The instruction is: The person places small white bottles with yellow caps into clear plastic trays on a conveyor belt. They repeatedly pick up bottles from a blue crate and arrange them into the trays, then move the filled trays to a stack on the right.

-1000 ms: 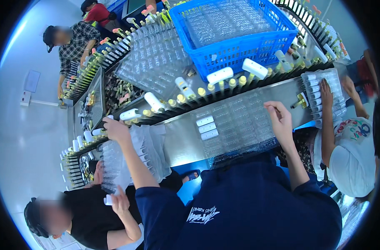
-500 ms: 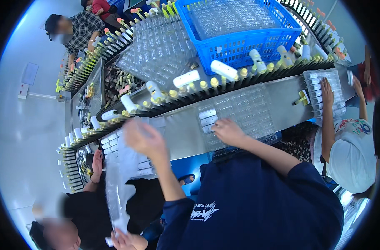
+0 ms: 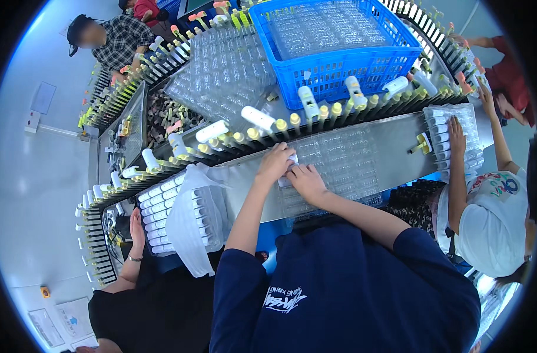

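Near the middle of the frame, both bare hands work side by side over the left edge of a clear moulded tray [image 3: 345, 159], which lies on the metal worktop [image 3: 395, 141]. The left hand [image 3: 274, 163] comes down from above with its fingers bent over the white pieces [image 3: 285, 182] at the tray's upper left corner. The right hand [image 3: 309, 184] lies just beside it, knuckles up, its fingertips on the same pieces; whether either hand is closed on one cannot be told, since the fingers cover most of them. The rest of the tray shows bare pockets to the right

Behind the hands, a line of yellow-tipped pegs [image 3: 295, 120] curves across the frame, some carrying white shells [image 3: 258, 118]. Above it, at the top, a blue crate [image 3: 289, 79] holds stacked clear trays [image 3: 327, 29], and loose clear sheets [image 3: 221, 70] lie to its left

At the left of the frame, a translucent white film [image 3: 189, 220] drapes over rows of white cylinders [image 3: 156, 215], near a co-worker in black [image 3: 156, 317]. At the right, a co-worker in a white top [image 3: 492, 226] touches another filled tray [image 3: 473, 132], with a yellow-and-white part [image 3: 422, 144] just beside it on the worktop
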A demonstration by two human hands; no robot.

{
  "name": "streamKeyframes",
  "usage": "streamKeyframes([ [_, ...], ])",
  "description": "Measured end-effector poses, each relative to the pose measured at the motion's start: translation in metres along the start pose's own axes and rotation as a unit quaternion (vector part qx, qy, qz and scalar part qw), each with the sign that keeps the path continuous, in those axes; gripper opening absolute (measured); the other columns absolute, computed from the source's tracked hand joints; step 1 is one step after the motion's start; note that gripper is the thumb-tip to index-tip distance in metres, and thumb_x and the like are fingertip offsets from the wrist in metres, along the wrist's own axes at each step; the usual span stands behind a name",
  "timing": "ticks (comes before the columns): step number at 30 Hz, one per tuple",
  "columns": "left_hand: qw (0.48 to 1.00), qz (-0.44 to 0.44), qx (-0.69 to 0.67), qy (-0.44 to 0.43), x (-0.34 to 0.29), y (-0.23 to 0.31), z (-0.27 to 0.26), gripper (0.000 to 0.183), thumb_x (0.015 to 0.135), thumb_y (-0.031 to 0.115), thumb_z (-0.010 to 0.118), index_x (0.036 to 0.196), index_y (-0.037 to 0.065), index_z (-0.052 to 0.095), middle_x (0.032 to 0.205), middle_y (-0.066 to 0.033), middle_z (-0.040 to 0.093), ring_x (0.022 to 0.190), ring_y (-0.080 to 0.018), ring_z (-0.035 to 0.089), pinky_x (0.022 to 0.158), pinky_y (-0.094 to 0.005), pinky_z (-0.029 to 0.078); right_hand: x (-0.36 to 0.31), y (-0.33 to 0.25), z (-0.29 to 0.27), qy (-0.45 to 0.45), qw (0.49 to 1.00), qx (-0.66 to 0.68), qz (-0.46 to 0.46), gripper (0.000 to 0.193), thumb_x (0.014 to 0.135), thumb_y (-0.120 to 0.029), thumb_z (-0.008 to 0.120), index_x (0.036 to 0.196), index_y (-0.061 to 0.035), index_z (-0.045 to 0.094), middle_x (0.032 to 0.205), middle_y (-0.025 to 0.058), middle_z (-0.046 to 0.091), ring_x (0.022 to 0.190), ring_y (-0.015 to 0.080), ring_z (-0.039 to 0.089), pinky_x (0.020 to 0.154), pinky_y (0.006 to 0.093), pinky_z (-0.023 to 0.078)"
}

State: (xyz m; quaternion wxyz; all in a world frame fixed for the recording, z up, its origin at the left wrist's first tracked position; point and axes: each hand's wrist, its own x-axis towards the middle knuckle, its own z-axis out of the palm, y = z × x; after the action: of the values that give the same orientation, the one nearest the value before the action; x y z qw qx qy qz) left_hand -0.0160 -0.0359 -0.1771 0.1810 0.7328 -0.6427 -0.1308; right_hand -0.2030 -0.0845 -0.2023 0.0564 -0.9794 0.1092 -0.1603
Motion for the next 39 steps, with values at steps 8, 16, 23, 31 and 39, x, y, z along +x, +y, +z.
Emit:
streamKeyframes([
  [8,0.998,-0.024,-0.018,0.056,-0.016,-0.003,0.003,0.033,0.098,0.015,0.070,0.128,0.005,0.060,0.119,-0.0158,0.069,0.117,-0.0386,0.065,0.105,-0.0509,0.050,0.008,0.013,-0.196,0.172,0.899,0.347,0.204,0.043,0.101,-0.014,0.070,0.139,-0.0001,0.055,0.097,0.0198,0.074,0.075,0.0265,0.073,0.071,0.0418,0.057],
  [16,0.936,-0.138,-0.199,0.256,-0.055,0.040,-0.035,0.033,0.105,0.015,0.059,0.136,0.002,0.056,0.104,-0.0274,0.072,0.100,-0.0450,0.072,0.087,-0.0505,0.055,0.116,0.045,-0.191,0.255,0.909,0.228,0.238,0.039,0.099,-0.016,0.072,0.136,-0.0066,0.065,0.100,0.0277,0.075,0.090,0.0478,0.074,0.077,0.0516,0.059],
  [23,0.826,-0.274,-0.336,0.359,-0.118,0.072,-0.035,0.031,0.112,0.015,0.053,0.139,0.000,0.059,0.080,-0.0075,0.066,0.065,-0.0113,0.061,0.060,-0.0315,0.051,0.157,-0.002,-0.125,0.156,0.979,-0.045,0.121,0.063,0.087,-0.005,0.066,0.149,0.0031,0.053,0.103,0.0166,0.065,0.092,0.0318,0.071,0.074,0.0393,0.062],
  [31,0.778,-0.112,-0.389,0.480,-0.096,0.136,-0.133,0.033,0.114,0.016,0.051,0.140,-0.003,0.060,0.103,-0.0096,0.071,0.078,-0.0107,0.066,0.066,-0.0251,0.053,0.158,-0.037,-0.103,0.091,0.995,0.010,0.038,0.084,0.091,-0.009,0.068,0.166,0.0006,0.031,0.155,0.0311,0.050,0.135,0.0415,0.062,0.106,0.0434,0.057],
  [39,0.920,0.123,-0.154,0.338,0.041,0.202,-0.207,0.036,0.103,0.010,0.070,0.139,0.005,0.067,0.122,-0.0152,0.074,0.114,-0.0284,0.071,0.099,-0.0396,0.056,0.063,-0.076,-0.093,0.134,0.966,0.167,-0.144,0.052,0.096,-0.020,0.067,0.145,-0.0053,0.058,0.155,0.0202,0.053,0.149,0.0383,0.048,0.127,0.0512,0.035],
])
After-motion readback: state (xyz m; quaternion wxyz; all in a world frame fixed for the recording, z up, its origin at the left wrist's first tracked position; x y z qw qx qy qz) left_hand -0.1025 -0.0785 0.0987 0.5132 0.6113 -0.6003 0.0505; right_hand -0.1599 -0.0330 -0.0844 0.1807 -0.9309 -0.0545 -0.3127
